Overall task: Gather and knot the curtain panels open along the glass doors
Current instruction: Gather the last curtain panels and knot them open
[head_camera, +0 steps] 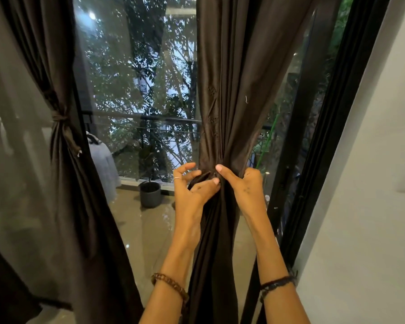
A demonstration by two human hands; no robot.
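Against the glass door [136, 94], both hands, left hand [193, 188] and right hand [244, 187], curl their fingers round the gathered curtain [222, 90]: soft, light, seemingly slippery cloth, best gripped at its bunched waist.

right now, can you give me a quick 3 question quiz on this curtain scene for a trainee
1. True or false: the left curtain is already tied.
2. Which hand wears a ring? A) left B) right
3. What stands on the balcony floor behind the glass?

Key:
1. True; a tie cinches it at the middle.
2. A; the left hand has a ring on one finger, the right hand shows none. Both hands grip the gathered right curtain.
3. A dark plant pot.
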